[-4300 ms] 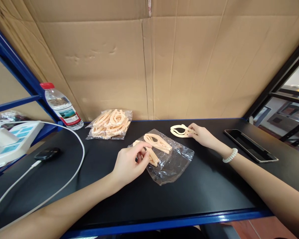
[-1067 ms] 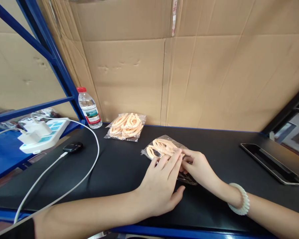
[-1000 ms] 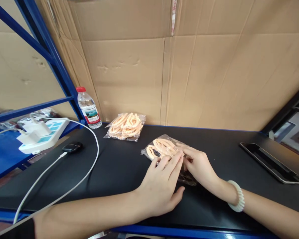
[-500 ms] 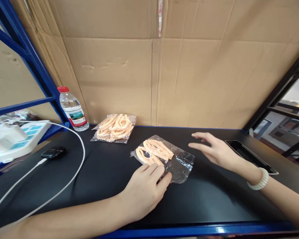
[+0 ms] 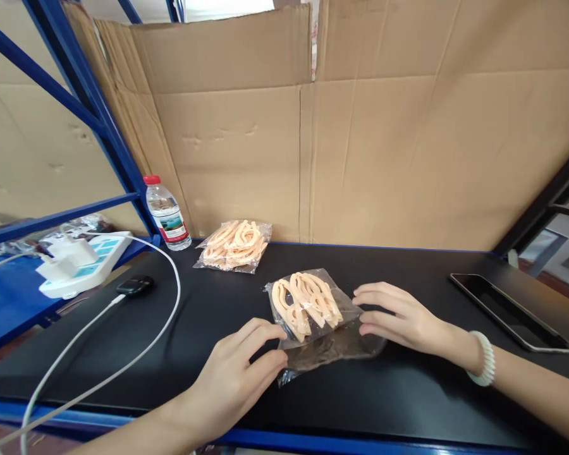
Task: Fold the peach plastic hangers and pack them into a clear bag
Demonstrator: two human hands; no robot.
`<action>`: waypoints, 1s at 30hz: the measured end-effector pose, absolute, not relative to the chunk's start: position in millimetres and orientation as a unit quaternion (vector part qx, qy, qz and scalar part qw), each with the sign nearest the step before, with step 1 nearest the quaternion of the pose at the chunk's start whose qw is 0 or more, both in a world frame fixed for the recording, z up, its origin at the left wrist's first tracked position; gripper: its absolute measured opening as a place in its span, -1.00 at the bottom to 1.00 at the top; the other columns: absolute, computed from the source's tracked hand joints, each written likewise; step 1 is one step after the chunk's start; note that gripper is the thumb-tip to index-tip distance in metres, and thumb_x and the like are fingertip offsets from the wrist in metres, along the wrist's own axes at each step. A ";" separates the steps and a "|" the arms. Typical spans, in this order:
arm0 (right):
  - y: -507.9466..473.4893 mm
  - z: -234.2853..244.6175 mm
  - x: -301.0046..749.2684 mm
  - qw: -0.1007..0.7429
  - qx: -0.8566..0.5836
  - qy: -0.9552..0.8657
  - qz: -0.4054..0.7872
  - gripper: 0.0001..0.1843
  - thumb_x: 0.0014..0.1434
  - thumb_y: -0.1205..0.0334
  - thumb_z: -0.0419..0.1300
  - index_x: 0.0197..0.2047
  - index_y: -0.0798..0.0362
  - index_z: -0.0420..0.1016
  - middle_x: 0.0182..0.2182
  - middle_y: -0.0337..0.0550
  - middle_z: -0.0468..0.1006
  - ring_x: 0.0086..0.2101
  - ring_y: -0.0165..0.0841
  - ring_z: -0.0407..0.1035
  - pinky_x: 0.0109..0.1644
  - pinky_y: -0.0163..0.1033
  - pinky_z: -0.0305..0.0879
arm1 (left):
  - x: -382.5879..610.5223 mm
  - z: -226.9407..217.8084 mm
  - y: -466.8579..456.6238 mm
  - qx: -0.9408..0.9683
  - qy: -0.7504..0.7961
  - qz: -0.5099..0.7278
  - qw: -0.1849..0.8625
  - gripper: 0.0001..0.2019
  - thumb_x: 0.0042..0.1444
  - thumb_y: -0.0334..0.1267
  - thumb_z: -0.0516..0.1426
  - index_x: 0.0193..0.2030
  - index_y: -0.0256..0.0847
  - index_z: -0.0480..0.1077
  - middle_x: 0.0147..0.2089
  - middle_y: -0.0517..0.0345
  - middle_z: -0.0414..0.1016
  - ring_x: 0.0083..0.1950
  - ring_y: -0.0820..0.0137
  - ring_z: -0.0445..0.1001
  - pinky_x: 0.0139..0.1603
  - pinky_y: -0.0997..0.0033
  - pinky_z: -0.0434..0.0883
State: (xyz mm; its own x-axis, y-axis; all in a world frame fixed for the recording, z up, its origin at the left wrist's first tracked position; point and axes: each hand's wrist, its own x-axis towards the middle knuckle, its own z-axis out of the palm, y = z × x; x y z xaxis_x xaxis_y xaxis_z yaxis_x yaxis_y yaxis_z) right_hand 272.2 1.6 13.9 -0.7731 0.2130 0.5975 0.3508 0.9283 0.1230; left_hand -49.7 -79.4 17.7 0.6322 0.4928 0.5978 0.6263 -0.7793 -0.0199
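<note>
In front of me a clear plastic bag (image 5: 334, 354) lies on the black tabletop, with several flat peach-coloured loops (image 5: 313, 300) inside; their kind I cannot make out. At the bag's left edge is my left hand (image 5: 239, 373), its thumb and index finger apart, fingertips at the film. My right hand (image 5: 403, 319) lies at the right edge with fingers stretched out, and the fingertips seem to touch the film. Around its wrist is a pale beaded bracelet (image 5: 483, 359). Farther back lies a second, fuller bag of similar loops (image 5: 237, 245), away from both hands.
A water bottle (image 5: 167, 215) with a red cap stands at the back left. Nearby are a white power strip (image 5: 99, 259), a small black device (image 5: 135, 285) and a looping white cable (image 5: 176, 303). A tablet-like device (image 5: 512, 309) lies right. Cardboard (image 5: 237, 158) walls the back.
The near bag has turned, its loose film now toward me. My left hand has moved left to its edge; my right hand has come in to the right edge. The view has shifted left.
</note>
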 end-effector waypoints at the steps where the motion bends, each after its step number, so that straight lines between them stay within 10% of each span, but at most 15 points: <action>1: -3.4 10.8 270.6 0.318 -0.140 -0.930 -0.116 -0.91 0.21 0.28 0.23 -0.19 0.05 0.48 -0.17 -0.02 0.56 -0.04 -0.22 0.41 -0.04 -0.10 0.44 | -51.5 15.2 -82.9 -0.893 -0.323 -0.299 0.096 -0.86 0.18 -0.47 0.09 -0.25 -0.19 0.44 -0.10 0.01 0.48 -0.12 0.33 0.44 -0.23 0.42 0.45; 10: -22.8 -4.1 271.8 0.380 -0.175 -0.908 0.033 -0.78 0.25 0.43 0.08 -0.14 -0.01 0.48 -0.33 -0.12 0.59 -0.22 -0.27 0.48 -0.15 -0.14 0.43 | -39.7 4.8 -96.6 -0.845 -0.346 -0.407 -0.009 -0.88 0.17 -0.47 0.13 -0.27 -0.17 0.43 -0.35 0.18 0.55 -0.30 0.42 0.52 -0.26 0.48 0.48; 18: -47.1 4.7 257.8 0.373 -0.378 -0.758 0.378 -0.71 0.30 0.05 0.07 -0.34 0.04 0.45 -0.39 -0.14 0.53 -0.33 -0.32 0.44 -0.19 -0.23 0.36 | -38.4 8.1 -102.5 -0.795 -0.435 -0.394 -0.154 -0.84 0.22 -0.33 0.08 -0.35 -0.19 0.46 -0.41 0.17 0.50 -0.38 0.43 0.47 -0.36 0.50 0.40; 25: -47.4 1.7 243.7 0.390 -0.451 -0.686 0.417 -0.62 0.26 0.00 0.08 -0.49 0.05 0.33 -0.56 -0.24 0.42 -0.47 -0.40 0.32 -0.32 -0.28 0.24 | -37.3 11.1 -99.2 -0.732 -0.525 -0.353 -0.253 -0.65 0.26 -0.16 0.02 -0.52 -0.19 0.43 -0.50 0.19 0.55 -0.46 0.39 0.52 -0.43 0.50 0.37; 30: -45.1 -2.8 240.8 0.338 -0.492 -0.701 0.390 -0.70 0.24 0.07 0.06 -0.47 0.04 0.31 -0.59 -0.24 0.45 -0.51 -0.39 0.33 -0.35 -0.28 0.20 | -32.6 6.2 -93.1 -0.701 -0.581 -0.335 -0.242 -0.82 0.20 -0.22 0.02 -0.08 -0.12 0.35 -0.62 0.36 0.42 -0.52 0.38 0.49 -0.41 0.49 0.36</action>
